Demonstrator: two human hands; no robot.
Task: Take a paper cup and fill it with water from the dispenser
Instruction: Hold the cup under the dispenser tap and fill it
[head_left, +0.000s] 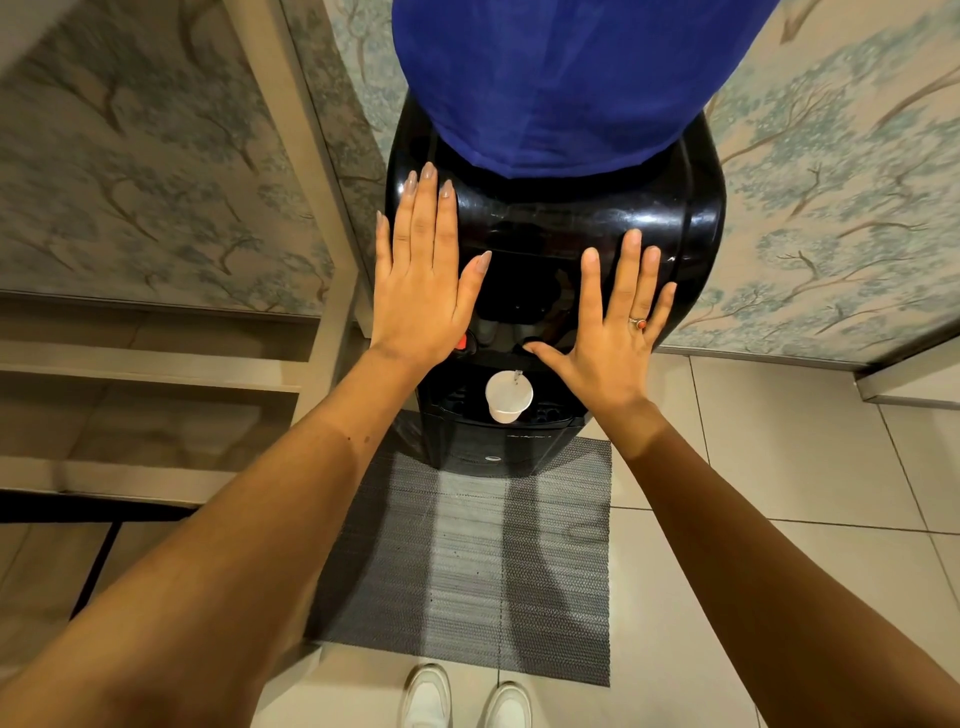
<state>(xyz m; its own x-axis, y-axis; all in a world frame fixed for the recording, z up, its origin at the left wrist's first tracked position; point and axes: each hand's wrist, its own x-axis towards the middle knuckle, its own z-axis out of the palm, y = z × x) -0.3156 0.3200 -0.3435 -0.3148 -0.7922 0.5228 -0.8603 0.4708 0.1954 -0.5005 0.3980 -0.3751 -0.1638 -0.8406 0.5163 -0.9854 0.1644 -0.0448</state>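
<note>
A paper cup (509, 396) is already set under the dispenser (550, 234) taps, at six o'clock of both flat, spread, empty hands, left hand (423, 291) and right hand (613, 332); whether filling is done cannot be told.

Blue bottle (561, 78) top cut off; cup (508, 396) contents unclear.

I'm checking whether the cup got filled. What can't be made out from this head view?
- Water level in the paper cup: too small and pale to tell.
- Taps: the left hand covers most of the red tap; the right hand thumb overlaps the other.
- Dispenser front controls: steep overhead angle, dark gloss.
- Blue-covered bottle: cut off by the top edge.
</note>
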